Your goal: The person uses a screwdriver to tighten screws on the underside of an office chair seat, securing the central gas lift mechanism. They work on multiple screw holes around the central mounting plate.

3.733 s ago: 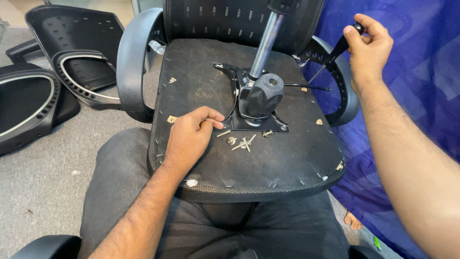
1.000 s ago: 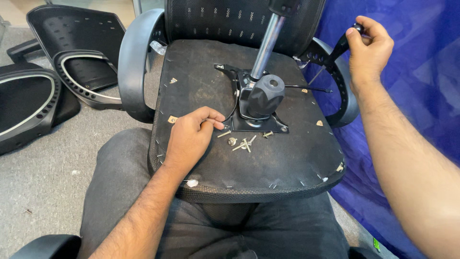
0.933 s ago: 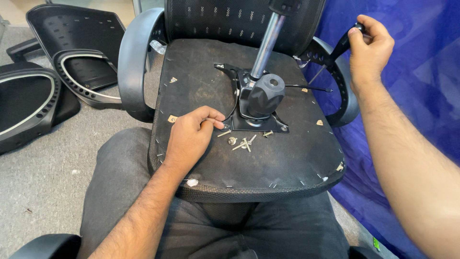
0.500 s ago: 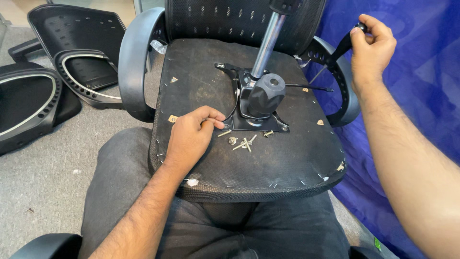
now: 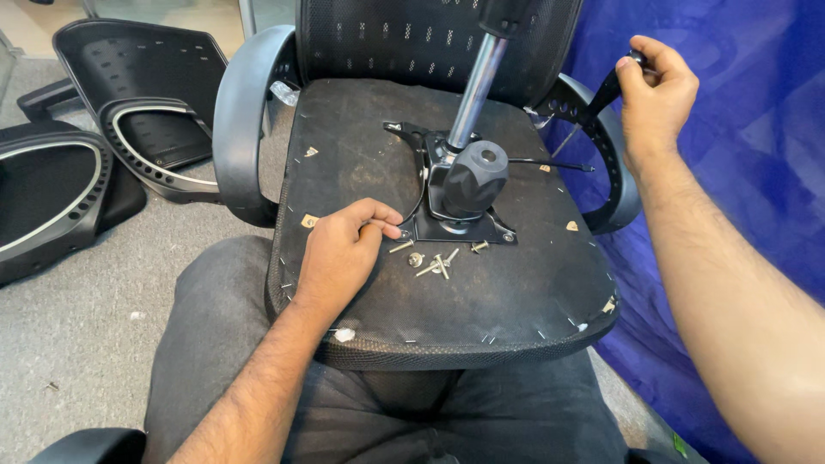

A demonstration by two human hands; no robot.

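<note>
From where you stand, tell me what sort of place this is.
Probably an office or workshop corner used for chair repair: grey carpet floor, spare chair parts lying on it, an upturned chair seat with loose screws, and a blue tarp alongside.

My left hand (image 5: pixel 339 253) lies low and near my body, knuckles up, the fingers curled under and the thumb tip pressed against the forefinger in a pinch. Its forearm runs back toward me, bent at the elbow. My right hand (image 5: pixel 657 86) is raised far out and to the side, closed in a fist (thumb on top), wrist slightly cocked, with the arm stretched almost straight.
</note>
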